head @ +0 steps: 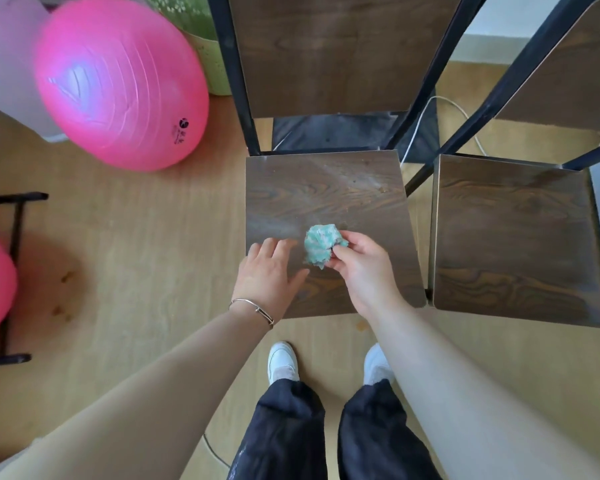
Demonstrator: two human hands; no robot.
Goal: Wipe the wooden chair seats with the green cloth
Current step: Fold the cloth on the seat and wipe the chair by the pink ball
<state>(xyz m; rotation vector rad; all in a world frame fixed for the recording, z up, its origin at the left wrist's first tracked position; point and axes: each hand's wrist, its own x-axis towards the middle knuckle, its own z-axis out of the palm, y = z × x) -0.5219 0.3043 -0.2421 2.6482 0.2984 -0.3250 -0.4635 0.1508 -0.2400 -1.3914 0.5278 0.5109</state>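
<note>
Trousers, right hand pinching green cloth, left hand flat, perhaps touching seat, pink ball beside

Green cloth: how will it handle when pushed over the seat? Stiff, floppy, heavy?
Probably floppy: the green cloth is crumpled into a wad in the right hand, holding no flat shape. Likely light, since a pinch alone holds it. Pushed over the smooth-looking chair seat, it may bunch or unfold rather than keep its form.
</note>
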